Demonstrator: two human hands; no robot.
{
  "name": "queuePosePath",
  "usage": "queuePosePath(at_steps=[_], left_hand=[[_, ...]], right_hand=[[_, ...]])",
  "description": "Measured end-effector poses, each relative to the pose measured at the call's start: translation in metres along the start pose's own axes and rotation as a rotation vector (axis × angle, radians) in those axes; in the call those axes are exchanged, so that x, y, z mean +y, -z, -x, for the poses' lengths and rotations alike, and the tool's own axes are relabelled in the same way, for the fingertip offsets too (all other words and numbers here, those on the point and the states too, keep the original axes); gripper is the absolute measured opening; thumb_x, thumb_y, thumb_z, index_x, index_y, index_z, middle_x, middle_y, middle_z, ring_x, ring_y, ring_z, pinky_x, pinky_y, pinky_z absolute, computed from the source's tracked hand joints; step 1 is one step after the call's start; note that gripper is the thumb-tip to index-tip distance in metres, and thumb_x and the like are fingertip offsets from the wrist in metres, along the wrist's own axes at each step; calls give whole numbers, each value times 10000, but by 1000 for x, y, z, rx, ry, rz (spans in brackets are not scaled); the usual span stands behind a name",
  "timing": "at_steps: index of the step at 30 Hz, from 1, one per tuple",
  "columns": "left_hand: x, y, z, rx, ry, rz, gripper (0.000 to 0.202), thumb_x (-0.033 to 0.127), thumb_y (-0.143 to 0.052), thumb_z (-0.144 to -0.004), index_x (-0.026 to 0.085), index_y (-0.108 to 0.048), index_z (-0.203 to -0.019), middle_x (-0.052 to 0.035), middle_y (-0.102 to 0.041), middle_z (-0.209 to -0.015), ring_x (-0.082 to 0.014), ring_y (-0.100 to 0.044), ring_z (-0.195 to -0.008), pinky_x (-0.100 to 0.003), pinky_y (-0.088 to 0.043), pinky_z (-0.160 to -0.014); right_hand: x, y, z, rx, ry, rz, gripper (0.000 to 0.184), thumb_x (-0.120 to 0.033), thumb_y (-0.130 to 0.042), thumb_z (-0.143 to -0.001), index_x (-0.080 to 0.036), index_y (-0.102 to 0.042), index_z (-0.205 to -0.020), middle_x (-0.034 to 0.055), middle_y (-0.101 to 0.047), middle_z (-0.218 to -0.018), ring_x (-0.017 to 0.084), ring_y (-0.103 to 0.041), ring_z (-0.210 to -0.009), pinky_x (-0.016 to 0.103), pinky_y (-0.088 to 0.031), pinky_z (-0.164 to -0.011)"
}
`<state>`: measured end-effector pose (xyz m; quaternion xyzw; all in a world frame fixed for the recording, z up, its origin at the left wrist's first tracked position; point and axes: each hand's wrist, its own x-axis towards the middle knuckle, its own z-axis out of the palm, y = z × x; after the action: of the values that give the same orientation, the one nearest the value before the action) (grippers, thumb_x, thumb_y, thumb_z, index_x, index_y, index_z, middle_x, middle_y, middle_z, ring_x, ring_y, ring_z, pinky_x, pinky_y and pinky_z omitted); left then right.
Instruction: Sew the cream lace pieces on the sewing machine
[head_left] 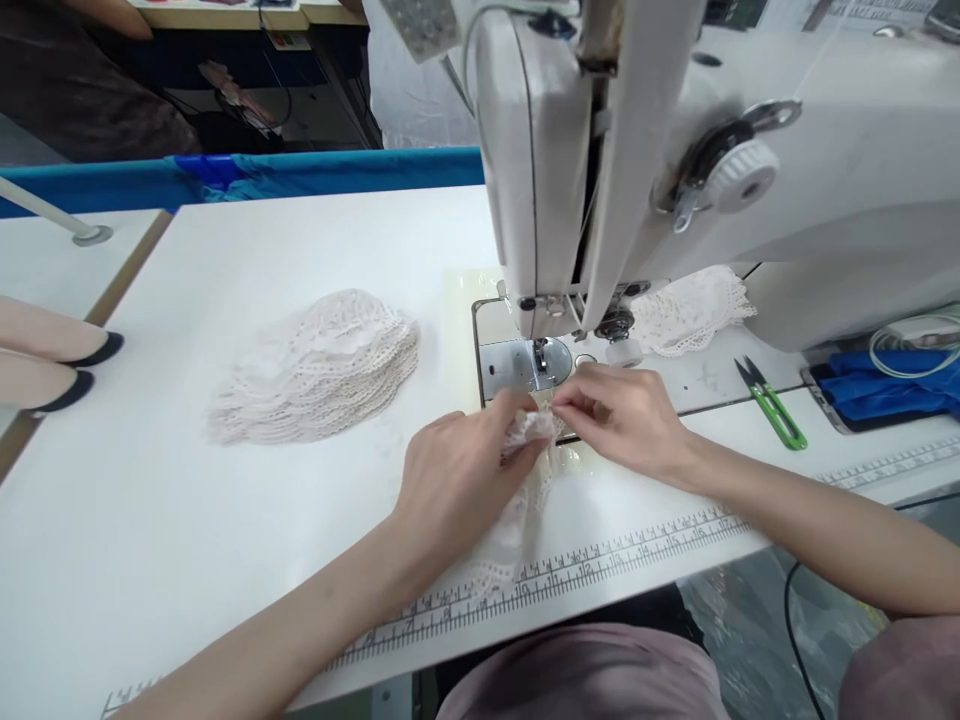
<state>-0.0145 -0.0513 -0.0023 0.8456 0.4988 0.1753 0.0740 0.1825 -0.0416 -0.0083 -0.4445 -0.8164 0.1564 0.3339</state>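
My left hand (457, 470) and my right hand (626, 415) both pinch a small white lace piece (525, 500) just in front of the presser foot (541, 362) of a white sewing machine (675, 170). The fingers of both hands are closed on the gathered top edge of the lace. The rest of the lace trails down toward the ruler printed along the table's front edge (570, 570). Part of the lace is hidden under my left hand.
A stack of white lace pieces (319, 365) lies on the white table to the left. More lace (694, 310) sits behind the needle. Green thread snips (772, 405) and a blue object (892, 385) lie at right. Another person's legs in dark shoes (56, 355) show at far left.
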Motion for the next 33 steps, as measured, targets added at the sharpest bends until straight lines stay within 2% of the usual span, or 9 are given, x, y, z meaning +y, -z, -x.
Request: queuePosePath(at_steps=[2, 3, 5, 9, 13, 16, 19, 21, 33], left_hand=[[0, 0, -2, 98, -60, -57, 422, 328, -669, -829, 190, -525, -1200, -81, -707, -959, -264, -652, -852, -365, -450, -706], [1, 1, -2, 151, -118, -89, 460, 309, -675, -827, 177, -502, -1232, -122, -679, -1105, -297, -627, -1007, -405, -441, -808], [3, 1, 0, 239, -255, -169, 389, 250, -650, -854, 182, -530, -1217, -128, -644, -1221, -313, -563, -1158, -440, -384, -915], [9, -2, 7, 281, -432, -310, 267, 116, -573, -904, 198, -610, -1156, -28, -689, -1207, -232, -607, -1100, -404, -362, -855], [13, -2, 8, 207, -410, -319, 256, 194, -540, -955, 171, -616, -1199, -49, -668, -1255, -228, -617, -1106, -409, -362, -812], [10, -2, 3, 190, -400, -272, 263, 224, -548, -955, 178, -619, -1204, -44, -674, -1245, -233, -618, -1120, -418, -359, -821], [4, -2, -1, 184, -402, -262, 255, 197, -536, -957, 171, -621, -1196, -33, -680, -1235, -232, -614, -1138, -426, -356, -825], [0, -3, -3, 185, -399, -261, 254, 171, -522, -959, 180, -623, -1192, -16, -676, -1242, -229, -608, -1154, -430, -354, -829], [-5, -6, -10, 168, -373, -274, 249, 188, -500, -975, 184, -619, -1194, -53, -665, -1255, -235, -571, -1231, -437, -344, -876]], right_hand=[[2, 0, -4, -24, -72, 69, 146, -142, -573, -859, -165, -682, -765, -8, -673, -691, 92, -566, -551, 227, -407, -528], [2, 0, -5, -36, -99, 99, 148, -156, -577, -864, -166, -689, -768, -9, -672, -689, 92, -559, -547, 232, -398, -535], [3, 1, -7, -58, -138, 146, 153, -190, -589, -873, -168, -697, -767, -15, -651, -658, 91, -537, -537, 239, -382, -544], [5, 0, -10, -78, -196, 161, 198, -225, -579, -902, -167, -698, -755, -35, -585, -573, 86, -488, -506, 251, -378, -581], [9, 0, -10, -47, -190, 183, 188, -264, -600, -911, -168, -702, -786, -29, -616, -611, 89, -500, -521, 260, -380, -619], [12, 1, -6, 7, -22, 319, 181, -259, -560, -931, -180, -723, -916, -4, -676, -721, 108, -543, -582, 278, -376, -661], [11, 2, -1, 51, 197, 484, 245, -167, -495, -930, -200, -725, -1006, 1, -699, -800, 105, -529, -582, 300, -358, -714], [9, 3, 1, 56, 267, 576, 284, -116, -476, -913, -184, -724, -1033, 4, -701, -804, 105, -510, -571, 309, -338, -721], [9, 2, 1, 15, 261, 761, 249, -158, -487, -922, -158, -723, -1003, 44, -715, -877, 168, -559, -739, 346, -310, -767]])
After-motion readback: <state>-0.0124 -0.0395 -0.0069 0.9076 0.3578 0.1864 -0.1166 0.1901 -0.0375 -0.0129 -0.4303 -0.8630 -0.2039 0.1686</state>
